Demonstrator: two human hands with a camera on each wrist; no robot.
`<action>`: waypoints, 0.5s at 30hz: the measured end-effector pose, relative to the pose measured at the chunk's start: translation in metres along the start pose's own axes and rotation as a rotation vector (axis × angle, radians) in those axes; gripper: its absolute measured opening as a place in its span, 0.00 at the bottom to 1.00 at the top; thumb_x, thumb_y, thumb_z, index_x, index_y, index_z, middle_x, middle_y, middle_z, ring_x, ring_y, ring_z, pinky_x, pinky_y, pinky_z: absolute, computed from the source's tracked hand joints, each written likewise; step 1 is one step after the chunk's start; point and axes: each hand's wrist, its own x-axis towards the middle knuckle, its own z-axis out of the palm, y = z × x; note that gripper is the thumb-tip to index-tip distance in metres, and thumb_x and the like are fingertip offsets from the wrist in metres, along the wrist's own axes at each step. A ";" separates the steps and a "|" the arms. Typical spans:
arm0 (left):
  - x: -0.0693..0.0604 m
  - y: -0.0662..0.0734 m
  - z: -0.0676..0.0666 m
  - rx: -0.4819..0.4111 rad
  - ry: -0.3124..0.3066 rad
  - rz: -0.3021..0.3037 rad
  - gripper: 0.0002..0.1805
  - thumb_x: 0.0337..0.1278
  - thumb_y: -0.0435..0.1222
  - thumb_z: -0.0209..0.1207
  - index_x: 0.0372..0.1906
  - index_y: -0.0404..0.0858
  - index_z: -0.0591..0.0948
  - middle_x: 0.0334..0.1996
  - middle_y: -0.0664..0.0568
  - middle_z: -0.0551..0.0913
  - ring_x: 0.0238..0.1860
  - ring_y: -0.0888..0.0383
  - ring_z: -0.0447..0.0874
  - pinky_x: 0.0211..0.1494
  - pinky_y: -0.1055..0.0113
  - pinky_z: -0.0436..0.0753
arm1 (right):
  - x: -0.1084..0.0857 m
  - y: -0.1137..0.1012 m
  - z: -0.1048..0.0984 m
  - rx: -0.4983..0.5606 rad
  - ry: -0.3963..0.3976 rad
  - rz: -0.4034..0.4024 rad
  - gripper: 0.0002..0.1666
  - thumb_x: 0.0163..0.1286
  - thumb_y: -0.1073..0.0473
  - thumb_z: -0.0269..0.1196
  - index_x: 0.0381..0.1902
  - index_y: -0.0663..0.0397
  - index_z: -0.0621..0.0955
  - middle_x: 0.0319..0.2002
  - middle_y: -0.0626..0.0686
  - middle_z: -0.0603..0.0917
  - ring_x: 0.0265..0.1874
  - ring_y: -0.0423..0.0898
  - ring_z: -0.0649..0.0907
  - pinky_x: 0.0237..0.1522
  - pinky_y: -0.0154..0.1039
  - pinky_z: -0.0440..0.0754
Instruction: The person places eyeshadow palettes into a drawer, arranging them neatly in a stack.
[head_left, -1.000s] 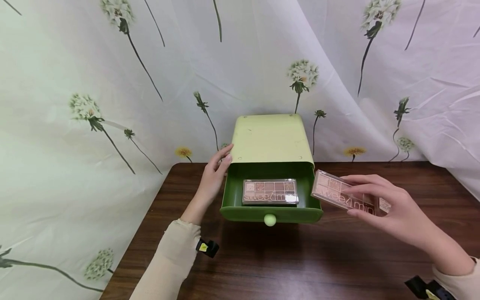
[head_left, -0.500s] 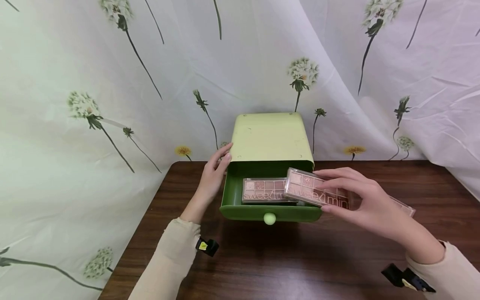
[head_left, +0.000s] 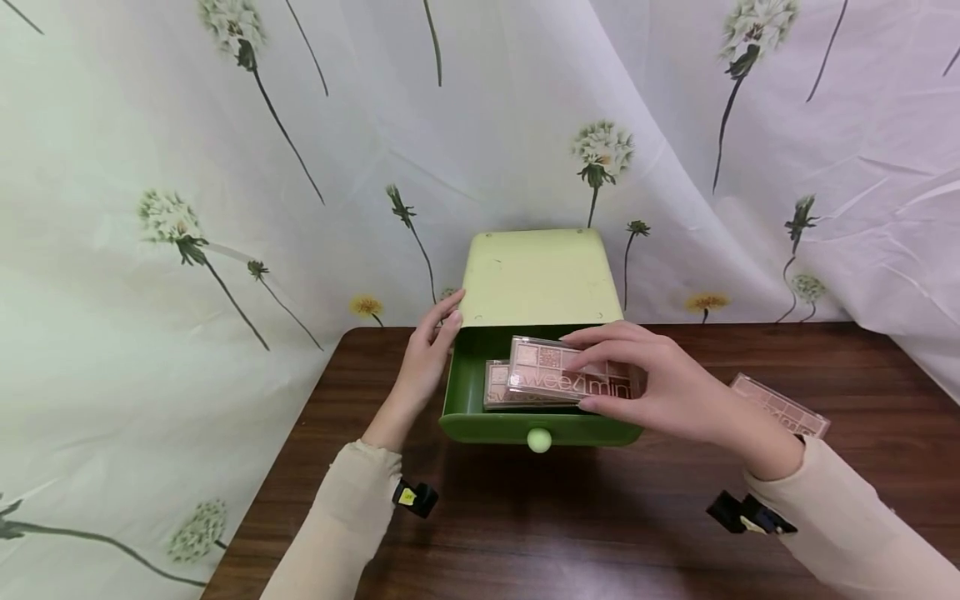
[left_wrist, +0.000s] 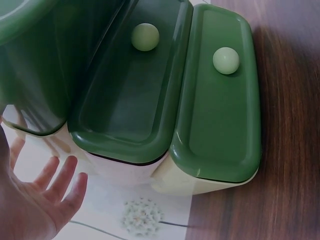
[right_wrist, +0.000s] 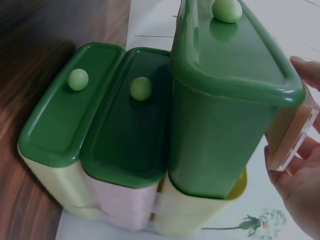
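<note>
My right hand pinches a clear-lidded eyeshadow palette between thumb and fingers. The palette is slightly tilted, above the pulled-out green top drawer. Beneath it, a similar palette lies in the drawer, mostly covered by the held one. In the right wrist view, the held palette shows edge-on past the drawer's side. With its fingers nearly straight, my left hand lies along the left side of the cabinet, which has a pale yellow top. The left wrist view shows the same hand beside the cabinet.
Another palette lies on the dark wooden table, to the right beyond my right wrist. Two lower drawers, the middle one and the bottom one, are pushed in. A dandelion-print cloth hangs behind.
My right hand has carried the palette leftward from beside the cabinet to over the open drawer. The palette on the table has come into fuller view. My left hand stays in place.
</note>
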 end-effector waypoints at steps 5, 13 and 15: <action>0.000 0.000 0.000 -0.005 -0.001 -0.004 0.25 0.77 0.48 0.47 0.73 0.52 0.69 0.69 0.48 0.66 0.59 0.47 0.72 0.53 0.53 0.75 | 0.012 0.003 0.006 -0.013 -0.067 0.023 0.20 0.61 0.56 0.74 0.51 0.36 0.85 0.61 0.46 0.78 0.39 0.36 0.77 0.38 0.34 0.75; 0.000 0.000 0.000 -0.010 -0.007 -0.005 0.25 0.77 0.48 0.47 0.74 0.52 0.68 0.69 0.47 0.65 0.60 0.47 0.72 0.53 0.50 0.76 | 0.026 0.009 0.016 -0.087 -0.137 -0.002 0.17 0.58 0.56 0.75 0.46 0.42 0.86 0.59 0.48 0.80 0.52 0.40 0.79 0.49 0.40 0.78; 0.000 0.000 0.000 -0.013 -0.006 -0.004 0.25 0.77 0.48 0.47 0.74 0.52 0.68 0.69 0.47 0.65 0.60 0.47 0.72 0.53 0.51 0.76 | 0.027 0.011 0.017 -0.087 -0.146 -0.003 0.17 0.58 0.56 0.76 0.46 0.43 0.86 0.59 0.49 0.80 0.49 0.40 0.79 0.47 0.40 0.78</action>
